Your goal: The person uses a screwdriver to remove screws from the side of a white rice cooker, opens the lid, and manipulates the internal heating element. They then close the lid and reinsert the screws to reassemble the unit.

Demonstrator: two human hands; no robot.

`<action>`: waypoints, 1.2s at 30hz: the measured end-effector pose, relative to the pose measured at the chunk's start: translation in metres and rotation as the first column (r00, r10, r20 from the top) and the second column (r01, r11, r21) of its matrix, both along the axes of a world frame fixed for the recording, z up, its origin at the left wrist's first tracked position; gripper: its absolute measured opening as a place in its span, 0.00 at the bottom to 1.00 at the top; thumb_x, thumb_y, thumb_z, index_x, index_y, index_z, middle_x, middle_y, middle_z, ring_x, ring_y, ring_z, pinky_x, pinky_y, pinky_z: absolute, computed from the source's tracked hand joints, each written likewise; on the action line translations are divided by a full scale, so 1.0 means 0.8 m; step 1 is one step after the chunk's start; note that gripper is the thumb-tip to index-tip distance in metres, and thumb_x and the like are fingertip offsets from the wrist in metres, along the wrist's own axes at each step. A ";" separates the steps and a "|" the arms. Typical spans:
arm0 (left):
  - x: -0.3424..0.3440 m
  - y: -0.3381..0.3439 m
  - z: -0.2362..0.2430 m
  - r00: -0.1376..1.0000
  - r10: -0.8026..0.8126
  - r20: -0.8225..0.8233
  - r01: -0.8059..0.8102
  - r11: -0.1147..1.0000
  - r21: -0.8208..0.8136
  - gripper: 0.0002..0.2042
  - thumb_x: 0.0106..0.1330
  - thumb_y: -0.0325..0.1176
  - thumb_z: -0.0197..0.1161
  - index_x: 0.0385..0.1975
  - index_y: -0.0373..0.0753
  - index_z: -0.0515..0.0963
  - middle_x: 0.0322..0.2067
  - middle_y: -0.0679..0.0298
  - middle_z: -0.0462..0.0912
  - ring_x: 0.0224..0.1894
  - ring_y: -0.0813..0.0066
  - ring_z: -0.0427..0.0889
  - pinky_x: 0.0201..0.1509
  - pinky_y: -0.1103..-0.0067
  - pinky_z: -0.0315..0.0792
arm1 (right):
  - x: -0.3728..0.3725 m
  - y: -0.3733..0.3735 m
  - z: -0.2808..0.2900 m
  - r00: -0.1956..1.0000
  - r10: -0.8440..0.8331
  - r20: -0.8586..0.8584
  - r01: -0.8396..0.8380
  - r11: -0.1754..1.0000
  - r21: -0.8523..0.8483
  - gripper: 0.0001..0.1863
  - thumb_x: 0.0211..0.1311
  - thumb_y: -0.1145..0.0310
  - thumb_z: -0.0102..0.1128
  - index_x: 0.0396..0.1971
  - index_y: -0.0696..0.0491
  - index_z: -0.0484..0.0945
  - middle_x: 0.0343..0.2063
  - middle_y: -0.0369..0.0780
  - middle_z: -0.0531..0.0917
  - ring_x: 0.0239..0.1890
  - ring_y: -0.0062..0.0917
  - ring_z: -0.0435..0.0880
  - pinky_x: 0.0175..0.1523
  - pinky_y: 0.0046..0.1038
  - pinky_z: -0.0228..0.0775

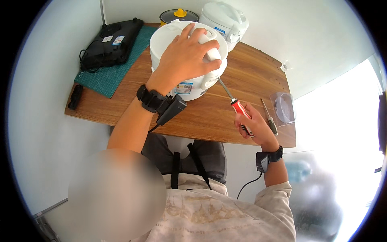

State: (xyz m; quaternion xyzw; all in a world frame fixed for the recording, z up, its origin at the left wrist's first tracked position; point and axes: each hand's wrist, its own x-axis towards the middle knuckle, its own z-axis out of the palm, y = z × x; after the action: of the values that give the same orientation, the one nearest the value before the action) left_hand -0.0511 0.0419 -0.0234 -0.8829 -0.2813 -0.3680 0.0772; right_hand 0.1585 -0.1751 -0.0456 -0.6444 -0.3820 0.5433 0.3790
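A white rice cooker (162, 42) stands on the wooden table in front of me, with a blue-and-white label on its side. My left hand (186, 54) lies over its top, fingers spread and curled round the white carrying handle (212, 55), holding it. In my right hand (256, 125) is a screwdriver (239, 109) with a red-and-white grip. Its metal shaft slants up and left, and the tip meets the cooker at the lower end of the handle. Whether the tip sits in a screw is too small to tell.
Behind stand another white rice cooker (217, 18) and a pot lid (179, 16) with a yellow knob. A black appliance (111, 42) with a cord lies on a green cutting mat (105, 84). A second screwdriver (271, 124) and a clear plastic box (285, 109) are at the right.
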 end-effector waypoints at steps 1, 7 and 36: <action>0.000 -0.001 0.001 1.000 -0.004 -0.001 0.004 1.000 -0.008 0.20 0.63 0.56 0.66 0.51 0.55 0.84 0.64 0.60 0.73 0.72 0.46 0.64 0.66 0.55 0.73 | -0.005 -0.002 -0.002 0.981 -0.016 0.193 0.001 0.997 0.080 0.16 0.66 0.61 0.68 0.42 0.58 0.78 0.30 0.37 0.81 0.26 0.24 0.82 0.28 0.28 0.71; -0.003 0.000 0.002 1.000 0.000 -0.018 0.000 1.000 0.000 0.20 0.64 0.56 0.65 0.52 0.55 0.84 0.65 0.61 0.73 0.73 0.46 0.63 0.67 0.55 0.72 | -0.031 -0.005 -0.023 0.281 -0.486 0.827 -0.215 0.808 0.548 0.17 0.62 0.62 0.72 0.45 0.55 0.81 0.36 0.43 0.83 0.28 0.38 0.83 0.35 0.31 0.73; -0.001 -0.006 0.010 0.999 -0.011 -0.047 0.008 0.997 -0.076 0.20 0.62 0.56 0.67 0.51 0.57 0.83 0.65 0.64 0.72 0.75 0.50 0.60 0.61 0.56 0.78 | -0.031 -0.008 -0.003 0.425 -0.401 0.812 -0.310 0.778 0.546 0.19 0.62 0.65 0.71 0.50 0.56 0.81 0.33 0.47 0.87 0.30 0.42 0.86 0.35 0.34 0.77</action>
State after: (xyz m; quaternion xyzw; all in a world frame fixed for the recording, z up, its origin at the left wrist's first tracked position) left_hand -0.0516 0.0372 -0.0158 -0.8951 -0.2890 -0.3362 0.0484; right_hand 0.1338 -0.1818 -0.0479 -0.6765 -0.6607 -0.0614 0.3193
